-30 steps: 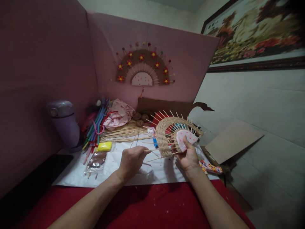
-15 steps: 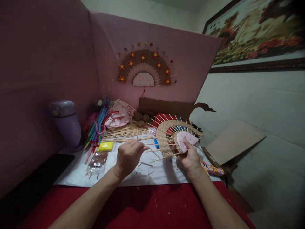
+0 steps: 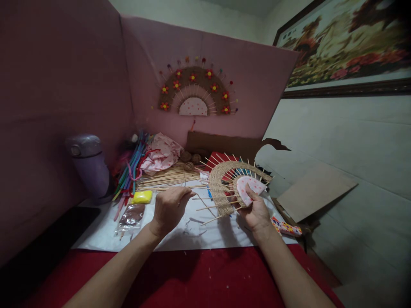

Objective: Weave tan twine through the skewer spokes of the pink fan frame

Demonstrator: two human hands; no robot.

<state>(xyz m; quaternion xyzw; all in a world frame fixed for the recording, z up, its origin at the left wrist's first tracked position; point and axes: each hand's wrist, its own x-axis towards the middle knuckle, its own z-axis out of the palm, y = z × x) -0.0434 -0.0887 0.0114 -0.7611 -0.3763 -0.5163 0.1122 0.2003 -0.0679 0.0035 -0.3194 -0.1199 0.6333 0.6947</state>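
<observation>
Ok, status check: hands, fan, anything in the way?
Right hand grips woven fan. Left hand pinches string. Fan's sticks jut toward left hand.

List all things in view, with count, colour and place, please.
Woven fan: one, tan, centre right
Panels: two, pink, left and back
Flowered fan: one, brown, on back panel
Framed picture: one, multicoloured, upper right
Tumbler: one, purple, far left
Pipe cleaners: several, multicoloured, beside tumbler
Sticks: many, tan, centre
Dotted cloth: one, pink, behind sticks
Twine balls: at least three, brown, beside cloth
Tablecloth: one, red, front
Paper: one, white, on tablecloth
Packets: two, yellow and brown, on paper
Cardboard: at least two, brown, back, right
Patterned roll: one, multicoloured, right
Twine strand: one, brown, centre
Other items: too unclear to name
Left hand: one, bare, pinching twine strand
Right hand: one, bare, gripping woven fan
</observation>
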